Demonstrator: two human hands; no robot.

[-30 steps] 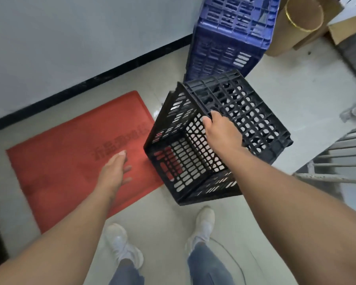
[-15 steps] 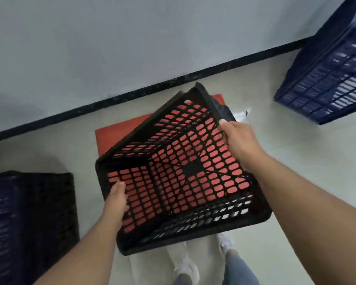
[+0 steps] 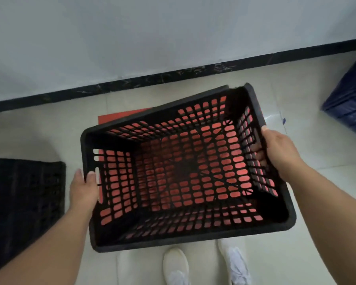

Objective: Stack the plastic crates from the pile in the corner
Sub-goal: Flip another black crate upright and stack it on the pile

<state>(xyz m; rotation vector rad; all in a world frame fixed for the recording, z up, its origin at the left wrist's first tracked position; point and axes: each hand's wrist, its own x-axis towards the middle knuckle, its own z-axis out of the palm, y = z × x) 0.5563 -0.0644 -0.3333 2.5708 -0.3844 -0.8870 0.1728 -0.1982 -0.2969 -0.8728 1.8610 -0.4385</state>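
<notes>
Above the red mat [image 3: 119, 117], both hands grip the black crate [image 3: 185, 173] by opposite rims.

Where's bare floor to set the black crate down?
Bare tile lies between the red mat and the baseboard, and right of the black crate toward the blue crate. Crowded: dark crate at left, shoes below.

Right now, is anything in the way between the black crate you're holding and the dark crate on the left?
Nothing visible. The black crate hangs over the red mat, held by the left hand and right hand. Only bare floor shows between it and the dark crate at the left.
</notes>
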